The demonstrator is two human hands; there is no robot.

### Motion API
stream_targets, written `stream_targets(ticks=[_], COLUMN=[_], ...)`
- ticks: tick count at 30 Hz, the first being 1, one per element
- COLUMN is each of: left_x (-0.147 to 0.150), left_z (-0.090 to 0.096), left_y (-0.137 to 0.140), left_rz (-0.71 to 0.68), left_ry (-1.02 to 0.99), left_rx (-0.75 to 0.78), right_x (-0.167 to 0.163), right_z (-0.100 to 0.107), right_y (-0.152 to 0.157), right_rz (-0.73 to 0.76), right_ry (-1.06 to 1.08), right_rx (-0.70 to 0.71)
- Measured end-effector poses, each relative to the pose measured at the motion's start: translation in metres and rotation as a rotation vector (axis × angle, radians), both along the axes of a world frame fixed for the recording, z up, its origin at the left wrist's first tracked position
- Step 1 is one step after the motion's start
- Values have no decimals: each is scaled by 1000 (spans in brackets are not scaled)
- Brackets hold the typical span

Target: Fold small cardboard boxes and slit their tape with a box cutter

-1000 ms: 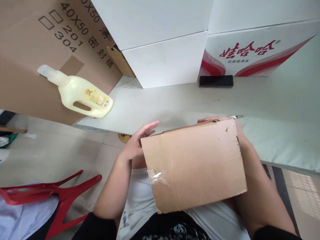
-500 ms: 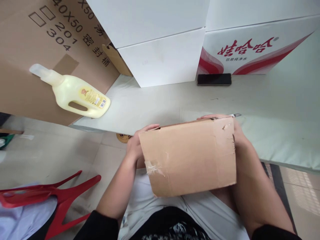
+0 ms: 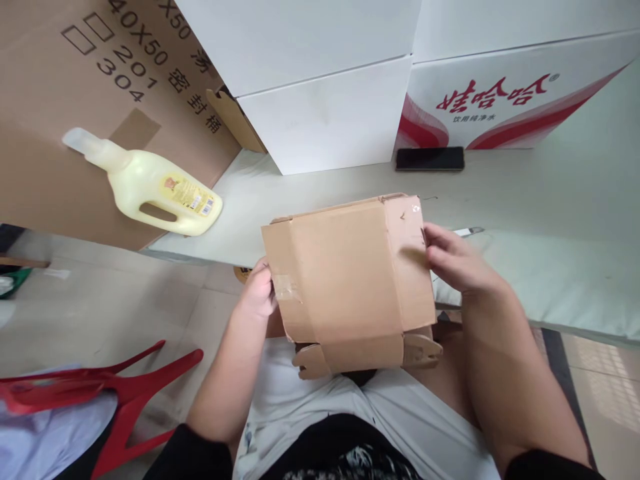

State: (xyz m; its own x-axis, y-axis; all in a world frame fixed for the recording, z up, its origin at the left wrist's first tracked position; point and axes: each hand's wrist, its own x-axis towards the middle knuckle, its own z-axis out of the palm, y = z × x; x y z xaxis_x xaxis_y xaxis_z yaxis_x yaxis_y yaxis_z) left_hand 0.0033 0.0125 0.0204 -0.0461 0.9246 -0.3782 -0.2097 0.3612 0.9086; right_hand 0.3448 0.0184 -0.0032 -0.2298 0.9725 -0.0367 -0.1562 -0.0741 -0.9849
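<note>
Brown cardboard, the flapped box (image 3: 345,273) lies above my lap (image 3: 405,407), long axis spanning hand to hand, my left hand (image 3: 259,288) closed on its left edge, my right hand (image 3: 453,259) half-curled at its right, grip unclear.

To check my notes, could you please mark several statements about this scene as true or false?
1. The left hand and the right hand hold the cardboard box. True.
2. A black phone lies in front of the white box with red lettering. True.
3. The small white tool lies nearer the left hand. False: it is nearer the right hand.
4. The yellow bottle has a handle opening. True.
5. The chair is blue. False: it is red.
</note>
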Motion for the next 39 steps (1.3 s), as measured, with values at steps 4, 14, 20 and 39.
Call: stream_targets(ticks=[4, 14, 20, 39], left_x=[2, 15, 15, 31], left_z=[-1, -9, -6, -4], left_y=[0, -6, -1, -11], left_rz=[2, 5, -56, -195], left_ry=[-64, 19, -2, 112], left_rx=[-17, -156, -107, 71], right_x=[-8, -14, -7, -3], right_z=[0, -4, -10, -11], right_y=[2, 5, 7, 10], right_rz=[-7, -77, -210, -594], right_ry=[-109, -96, -121, -282], right_rx=[-48, -93, -67, 32])
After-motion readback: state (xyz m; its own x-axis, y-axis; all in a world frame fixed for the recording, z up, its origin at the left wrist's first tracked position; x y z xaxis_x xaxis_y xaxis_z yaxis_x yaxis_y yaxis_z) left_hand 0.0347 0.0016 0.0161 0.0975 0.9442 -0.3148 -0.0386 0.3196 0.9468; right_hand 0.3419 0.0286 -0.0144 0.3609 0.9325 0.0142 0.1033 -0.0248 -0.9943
